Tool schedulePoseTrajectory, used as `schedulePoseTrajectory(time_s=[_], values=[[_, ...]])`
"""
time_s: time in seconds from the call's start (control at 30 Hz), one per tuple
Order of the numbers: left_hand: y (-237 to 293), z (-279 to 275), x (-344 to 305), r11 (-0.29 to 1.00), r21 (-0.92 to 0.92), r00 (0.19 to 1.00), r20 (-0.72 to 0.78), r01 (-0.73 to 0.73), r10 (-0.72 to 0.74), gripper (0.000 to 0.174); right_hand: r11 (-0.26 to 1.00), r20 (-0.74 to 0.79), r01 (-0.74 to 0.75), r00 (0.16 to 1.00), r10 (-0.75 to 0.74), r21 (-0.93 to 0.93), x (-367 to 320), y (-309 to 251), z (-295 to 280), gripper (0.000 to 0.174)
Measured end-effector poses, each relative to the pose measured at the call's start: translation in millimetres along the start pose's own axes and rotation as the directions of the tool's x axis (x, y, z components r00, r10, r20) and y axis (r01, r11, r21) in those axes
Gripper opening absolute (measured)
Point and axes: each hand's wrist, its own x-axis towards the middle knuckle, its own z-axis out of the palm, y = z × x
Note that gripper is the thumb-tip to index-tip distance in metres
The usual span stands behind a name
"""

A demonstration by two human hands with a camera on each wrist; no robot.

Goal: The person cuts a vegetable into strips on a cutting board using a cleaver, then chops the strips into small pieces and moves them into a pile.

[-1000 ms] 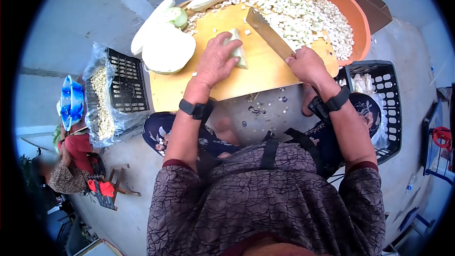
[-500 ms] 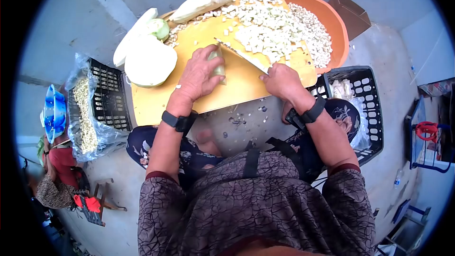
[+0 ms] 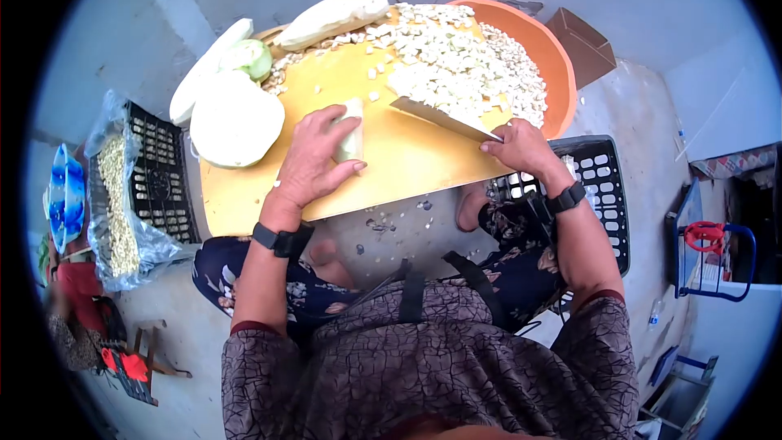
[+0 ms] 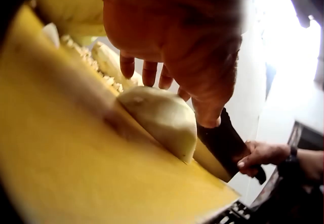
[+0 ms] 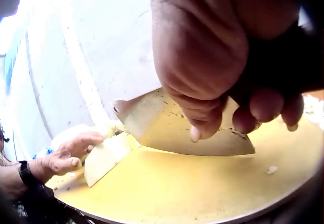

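Note:
My left hand [image 3: 314, 155] rests its fingertips on a pale, peeled vegetable piece [image 3: 352, 132] lying on the yellow cutting board [image 3: 415, 165]. In the left wrist view the piece [image 4: 162, 115] is a thick rounded chunk. Fingers reach over its far side, and the thumb is by its right end. A broad-bladed kitchen knife [image 3: 444, 121] has its handle in my right hand [image 3: 525, 148], which grips it with curled fingers. The blade [image 5: 187, 128] is to the right of the piece, low over the board in the right wrist view. Diced pieces [image 3: 444, 65] cover the far right of the board.
Large peeled vegetables [image 3: 236, 118] sit on the board's left, with a long one [image 3: 334, 19] behind. An orange basin [image 3: 562, 98] of diced pieces adjoins the far right. Black crates [image 3: 163, 171] stand on both sides. Another person [image 3: 77, 301] is at far left.
The knife blade has swung away from the piece to its right, its flat now facing up. The left hand stays at the piece. The whole head view has shifted left and down.

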Motion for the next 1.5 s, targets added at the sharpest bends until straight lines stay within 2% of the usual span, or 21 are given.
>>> schedulePoseTrajectory(time_s=[0.13, 0.2, 0.23, 0.43, 0.63, 0.83, 0.93, 1.03, 1.13, 1.17, 1.23, 1.33, 1.4, 1.5], values=[[-5, 19, -7, 0.995, -0.082, 0.993, -0.101, 0.059, -0.067, 0.072, 0.998, -0.058, -0.004, 0.998, 0.000, -0.061, 15, 11, -15, 0.041], [-4, 20, -9, 0.991, -0.102, 0.993, -0.068, 0.091, -0.098, 0.075, 0.994, -0.077, 0.004, 0.997, -0.012, -0.113, 24, 16, -22, 0.040], [-3, 19, -9, 0.989, -0.110, 0.993, -0.049, 0.101, -0.107, 0.076, 0.985, -0.153, 0.004, 0.988, -0.031, -0.174, 30, 21, -18, 0.040], [1, 8, -11, 0.958, -0.182, 0.970, 0.136, 0.223, -0.200, 0.101, 0.994, -0.204, -0.114, 0.973, 0.111, -0.004, 60, 48, -27, 0.040], [-1, 14, -12, 0.957, -0.154, 0.966, 0.123, 0.247, -0.230, 0.103, 0.978, -0.236, -0.204, 0.949, 0.208, 0.044, 73, 59, -30, 0.040], [-3, 16, -13, 0.959, -0.162, 0.970, 0.112, 0.232, -0.216, 0.102, 0.942, -0.289, -0.265, 0.903, 0.317, 0.206, 77, 59, -32, 0.046], [-3, 16, -12, 0.964, -0.145, 0.972, 0.107, 0.225, -0.211, 0.102, 0.927, -0.340, -0.251, 0.877, 0.340, 0.278, 72, 50, -31, 0.042], [-4, 16, -12, 0.963, -0.140, 0.970, 0.113, 0.230, -0.215, 0.101, 0.840, -0.246, -0.161, 0.912, 0.327, 0.518, 50, 29, -35, 0.035], [-4, 19, -11, 0.974, -0.112, 0.979, 0.067, 0.198, -0.191, 0.101, 0.745, -0.156, -0.053, 0.966, 0.207, 0.665, 34, 6, -29, 0.032], [-2, 19, -10, 0.974, -0.102, 0.978, 0.056, 0.203, -0.199, 0.100, 0.746, -0.112, -0.074, 0.974, 0.195, 0.662, 26, -5, -29, 0.034], [6, 21, -9, 0.976, -0.085, 0.979, 0.035, 0.201, -0.198, 0.097, 0.844, -0.104, -0.037, 0.989, 0.109, 0.535, 22, -17, -21, 0.036], [16, 19, -12, 0.979, -0.074, 0.980, 0.070, 0.192, -0.187, 0.093, 0.917, 0.041, -0.004, 0.999, -0.013, 0.400, 19, -37, -14, 0.038], [23, 17, -11, 0.979, -0.069, 0.979, 0.076, 0.193, -0.188, 0.093, 0.933, 0.115, -0.022, 0.993, -0.021, 0.360, 19, -48, -9, 0.037], [27, 15, -9, 0.981, -0.055, 0.981, 0.069, 0.186, -0.182, 0.093, 0.944, 0.145, -0.019, 0.989, -0.031, 0.329, 29, -52, -5, 0.035]])
